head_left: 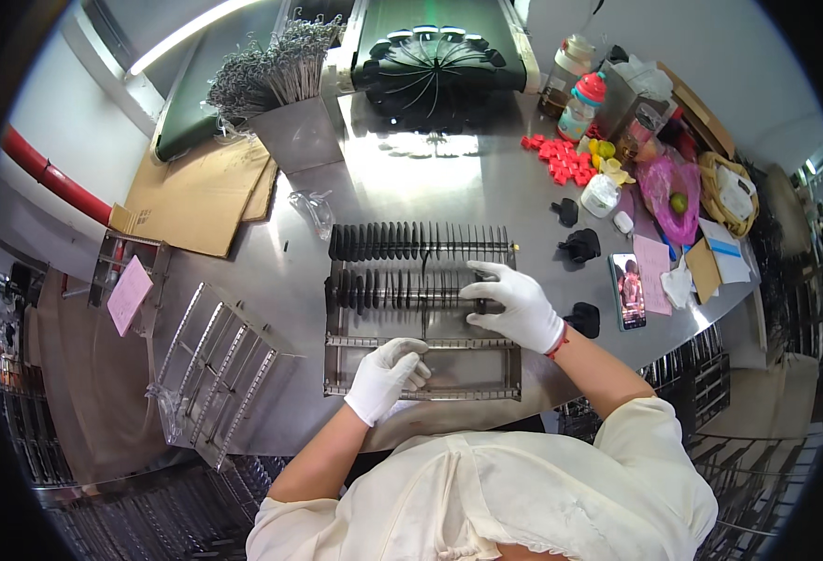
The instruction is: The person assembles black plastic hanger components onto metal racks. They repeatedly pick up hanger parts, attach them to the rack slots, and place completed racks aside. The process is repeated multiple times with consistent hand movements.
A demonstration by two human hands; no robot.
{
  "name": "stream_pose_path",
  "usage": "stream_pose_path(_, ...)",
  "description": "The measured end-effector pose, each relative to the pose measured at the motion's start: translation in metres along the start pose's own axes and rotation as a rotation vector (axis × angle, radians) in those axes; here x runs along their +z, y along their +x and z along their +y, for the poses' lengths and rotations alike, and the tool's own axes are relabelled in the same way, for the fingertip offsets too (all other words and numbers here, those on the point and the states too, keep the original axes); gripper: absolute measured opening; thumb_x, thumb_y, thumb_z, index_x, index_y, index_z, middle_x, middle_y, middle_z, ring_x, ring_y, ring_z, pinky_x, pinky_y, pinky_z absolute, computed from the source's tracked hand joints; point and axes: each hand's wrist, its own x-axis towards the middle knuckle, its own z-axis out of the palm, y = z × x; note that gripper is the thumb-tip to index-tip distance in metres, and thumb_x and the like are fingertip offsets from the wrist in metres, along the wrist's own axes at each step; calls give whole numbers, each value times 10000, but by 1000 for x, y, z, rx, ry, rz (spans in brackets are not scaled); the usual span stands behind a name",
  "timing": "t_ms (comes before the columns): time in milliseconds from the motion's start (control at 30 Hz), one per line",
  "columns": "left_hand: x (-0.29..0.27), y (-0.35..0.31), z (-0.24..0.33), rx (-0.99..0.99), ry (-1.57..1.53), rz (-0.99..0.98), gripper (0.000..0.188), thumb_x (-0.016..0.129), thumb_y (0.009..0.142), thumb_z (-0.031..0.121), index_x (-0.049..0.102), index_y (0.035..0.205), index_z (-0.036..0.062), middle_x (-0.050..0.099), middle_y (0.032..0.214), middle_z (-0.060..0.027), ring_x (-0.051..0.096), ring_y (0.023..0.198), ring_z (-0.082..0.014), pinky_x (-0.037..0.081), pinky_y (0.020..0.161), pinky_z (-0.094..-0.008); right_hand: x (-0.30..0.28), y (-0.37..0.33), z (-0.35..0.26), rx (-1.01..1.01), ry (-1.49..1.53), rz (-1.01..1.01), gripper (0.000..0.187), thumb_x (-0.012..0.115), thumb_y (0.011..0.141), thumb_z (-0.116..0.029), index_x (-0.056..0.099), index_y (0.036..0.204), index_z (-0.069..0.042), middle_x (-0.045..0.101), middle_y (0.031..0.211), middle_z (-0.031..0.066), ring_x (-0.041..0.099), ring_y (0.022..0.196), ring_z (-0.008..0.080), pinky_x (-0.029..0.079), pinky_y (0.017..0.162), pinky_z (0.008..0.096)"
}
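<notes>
A rectangular metal rack (330, 351) lies before me, with two rows of thin black discs (374, 290) standing on edge across its far half. My right hand (516, 309), in a white glove, reaches over the right end of the nearer row. Its fingers are spread apart beside the last discs, and a small dark part shows between them. My left hand (385, 379), also gloved in white, rests over the slotted bars at the rack's near side. Its fingers are curled in, and whatever they hold is hidden.
An empty rack (220, 369) leans at left beside cardboard (201, 196). A metal bin (301, 136) holds wire hooks. Black discs fan out on a conveyor (439, 61). At right are bottles (579, 107), red plastic pieces (564, 161), black parts (579, 245) and a phone (628, 292).
</notes>
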Motion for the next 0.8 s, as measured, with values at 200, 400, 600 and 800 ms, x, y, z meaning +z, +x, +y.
stream_pose_path(200, -2, -2, -1, 22, -18, 3, 237, 561, 1050, 127, 616, 1242, -1, 698, 904, -89, 642, 743, -107, 534, 691, -237, 6, 8, 0, -7, 173, 87, 352, 858, 738, -97, 743, 1067, -146, 629, 1313, 150, 679, 1085, 302, 594, 889, 358)
stream_pose_path(400, 0, -5, 1, 19, 23, -1, 261, 551, 1053, 143, 608, 1264, 0, 704, 923, -92, 653, 756, -117, 545, 700, -249, 10, 10, -6, 52, 235, 41, 335, 859, 734, -77, 748, 1048, -111, 621, 1346, 174, 640, 1165, 328, 555, 942, 378)
stream_pose_path(600, -4, -3, -7, 35, 80, -33, 307, 528, 1067, 177, 591, 1316, 7, 710, 944, -80, 662, 790, -121, 557, 735, -269, 8, 11, -20, -113, -125, 49, 301, 845, 687, -168, 795, 984, -181, 673, 1245, 213, 691, 938, 339, 555, 853, 419)
stream_pose_path(800, -8, -8, 2, -66, 84, -8, 295, 510, 1049, 153, 599, 1303, 34, 686, 960, -52, 620, 785, -87, 519, 719, -229, 1, 0, -7, -85, -183, 42, 378, 886, 652, -245, 791, 1018, -241, 677, 1294, 164, 686, 863, 249, 513, 797, 371)
